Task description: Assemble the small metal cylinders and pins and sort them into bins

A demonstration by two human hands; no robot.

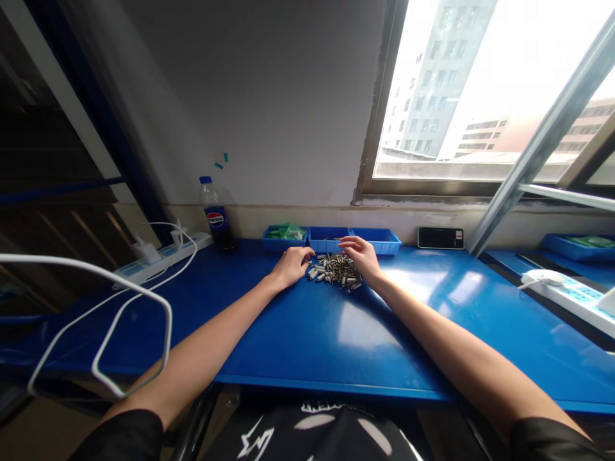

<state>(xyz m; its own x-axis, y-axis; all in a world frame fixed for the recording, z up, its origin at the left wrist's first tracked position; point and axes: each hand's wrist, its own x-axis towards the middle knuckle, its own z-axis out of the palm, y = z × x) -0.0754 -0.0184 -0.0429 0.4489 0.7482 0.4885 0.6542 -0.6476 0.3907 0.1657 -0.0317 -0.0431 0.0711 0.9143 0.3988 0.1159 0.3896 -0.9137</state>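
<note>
A pile of small silver metal parts [335,269] lies on the blue table [298,326] near its far edge. My left hand [291,265] rests at the pile's left side with fingers curled, their tips touching the outer pieces. My right hand [361,255] sits on the pile's right side, fingers bent and cupped over the parts. Whether either hand holds a piece is too small to see. Just behind the pile stand three shallow blue trays [379,242]; the leftmost tray [284,235] holds green pieces.
A cola bottle [214,213] stands at the back left beside a white power strip [161,256] with a looping white cable [120,307]. A black phone [441,237] leans on the wall. At the right are another power strip [571,291] and a blue tray [579,246].
</note>
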